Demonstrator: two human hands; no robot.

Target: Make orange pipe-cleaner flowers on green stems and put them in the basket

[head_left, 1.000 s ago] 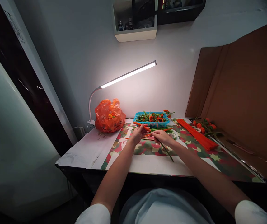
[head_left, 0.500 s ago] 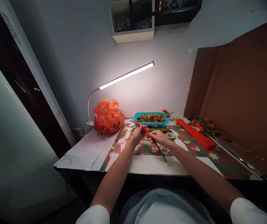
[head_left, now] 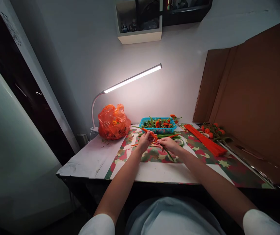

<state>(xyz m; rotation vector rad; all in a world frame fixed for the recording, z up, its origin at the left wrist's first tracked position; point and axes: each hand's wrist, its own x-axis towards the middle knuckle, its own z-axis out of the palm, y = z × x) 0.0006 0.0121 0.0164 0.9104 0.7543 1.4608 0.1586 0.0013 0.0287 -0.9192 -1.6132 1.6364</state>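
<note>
Both hands are above the middle of the table, close together on one long green stem point(head_left: 167, 152) with orange pipe cleaner point(head_left: 152, 133) coiled round its middle. My left hand point(head_left: 145, 139) is closed around the coiled part. My right hand point(head_left: 167, 143) pinches the stem just below the coil, its fingertips near the left hand's. The stem slants from upper left to lower right, both ends sticking out past the hands. Under and behind the hands lie several green stems point(head_left: 164, 136). A roll of green tape point(head_left: 179, 142) rests just right of my right hand.
Behind the hands stands a blue basket point(head_left: 158, 130) of orange flowers. An orange plastic bag point(head_left: 114, 125) sits left, beside a lit clamp lamp point(head_left: 132, 79). A bundle of orange pipe cleaners point(head_left: 207, 142) and orange flowers point(head_left: 213, 130) lie right, before a cardboard sheet point(head_left: 252, 85).
The stem has shifted and turned a little, its lower end now higher and its upper end further left. My right hand has moved slightly; my left hand keeps its place.
</note>
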